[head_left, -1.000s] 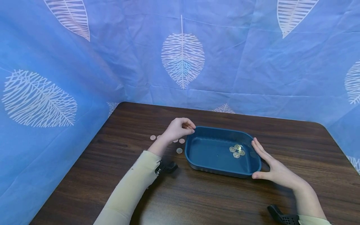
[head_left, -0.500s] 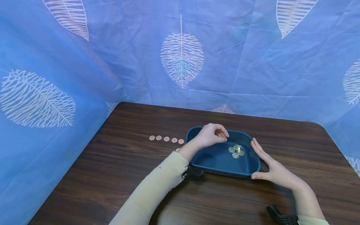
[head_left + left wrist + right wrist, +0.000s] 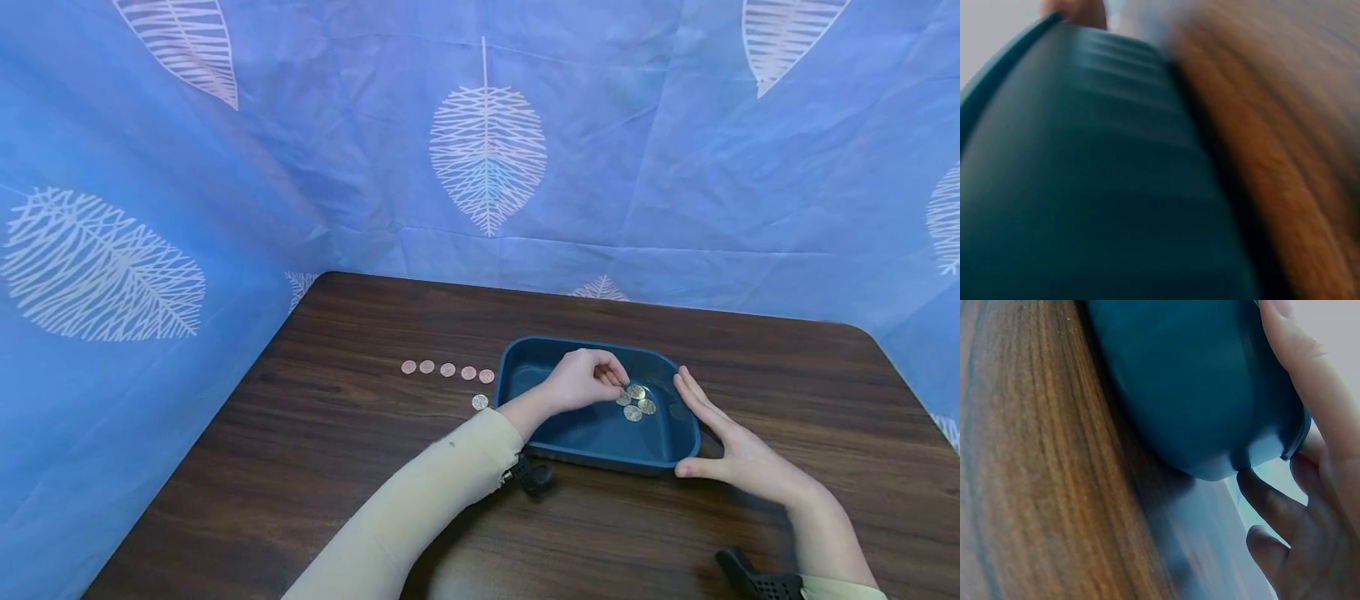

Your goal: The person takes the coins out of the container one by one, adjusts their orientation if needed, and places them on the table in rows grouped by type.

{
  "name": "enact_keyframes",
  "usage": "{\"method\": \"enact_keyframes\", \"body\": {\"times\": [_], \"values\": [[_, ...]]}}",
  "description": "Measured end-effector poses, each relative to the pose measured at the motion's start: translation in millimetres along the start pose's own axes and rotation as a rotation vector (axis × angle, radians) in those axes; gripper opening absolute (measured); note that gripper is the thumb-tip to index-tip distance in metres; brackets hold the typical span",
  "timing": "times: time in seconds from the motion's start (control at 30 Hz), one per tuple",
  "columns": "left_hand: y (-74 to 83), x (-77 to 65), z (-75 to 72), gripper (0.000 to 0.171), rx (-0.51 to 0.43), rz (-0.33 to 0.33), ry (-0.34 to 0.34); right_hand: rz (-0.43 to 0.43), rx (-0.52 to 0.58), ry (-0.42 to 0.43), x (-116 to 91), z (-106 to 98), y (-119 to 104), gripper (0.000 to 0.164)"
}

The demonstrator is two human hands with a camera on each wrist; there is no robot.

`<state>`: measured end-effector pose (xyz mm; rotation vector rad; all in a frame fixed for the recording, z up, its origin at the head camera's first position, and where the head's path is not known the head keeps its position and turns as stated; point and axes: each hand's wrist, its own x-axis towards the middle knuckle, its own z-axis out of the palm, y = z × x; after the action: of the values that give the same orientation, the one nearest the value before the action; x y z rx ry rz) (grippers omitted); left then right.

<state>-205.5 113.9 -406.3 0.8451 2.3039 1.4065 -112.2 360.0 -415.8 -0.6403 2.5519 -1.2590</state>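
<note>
Left hand (image 3: 588,379) has neared coins (image 3: 633,413), blue cloth (image 3: 360,150) behind brown table (image 3: 337,467).

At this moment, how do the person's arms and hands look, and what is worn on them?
The left hand and right hand are bare. The long left sleeve, pale yellowish fabric, has a small dark mark; only the end of the matching right sleeve shows. A black left wrist device and a black, perforated right wrist device are worn.
</note>
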Motion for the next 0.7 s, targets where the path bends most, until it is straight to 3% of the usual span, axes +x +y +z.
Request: {"method": "enact_keyframes", "body": {"times": [0.13,0.27,0.53,0.7], "values": [[-1.8,2.7,5.4,0.013,0.03,-0.006,-0.089,-0.008,-0.002,-0.004,0.8,-0.7,-0.1,0.104],[-4.8,5.0,9.5,0.017,0.081,-0.024,-0.129,-0.01,-0.001,-0.009,1.5,-0.4,-0.4,0.104],[-8.1,8.1,15.9,0.03,0.272,-0.014,-0.245,-0.009,-0.001,-0.001,1.2,-1.2,-1.5,0.105],[-7.3,9.9,19.4,0.03,0.278,-0.019,-0.263,-0.008,-0.005,-0.007,-0.2,-0.9,-0.6,0.104]]}}
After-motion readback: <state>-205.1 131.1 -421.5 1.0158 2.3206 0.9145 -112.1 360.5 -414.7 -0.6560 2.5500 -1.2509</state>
